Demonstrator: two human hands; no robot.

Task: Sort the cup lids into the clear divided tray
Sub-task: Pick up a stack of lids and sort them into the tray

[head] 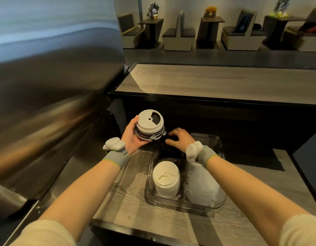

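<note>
Hovering over the woodgrain counter (129, 206), left hand (131, 137) grips stacked lids (150, 126), right hand (180, 137) splayed.

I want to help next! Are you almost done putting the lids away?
Partly done. The left white stack and right white stack already sit in near compartments of the clear tray. The left hand grips a mixed lid stack, not yet in the tray; the right hand reaches over its dark far end. That stack remains to place.
</note>
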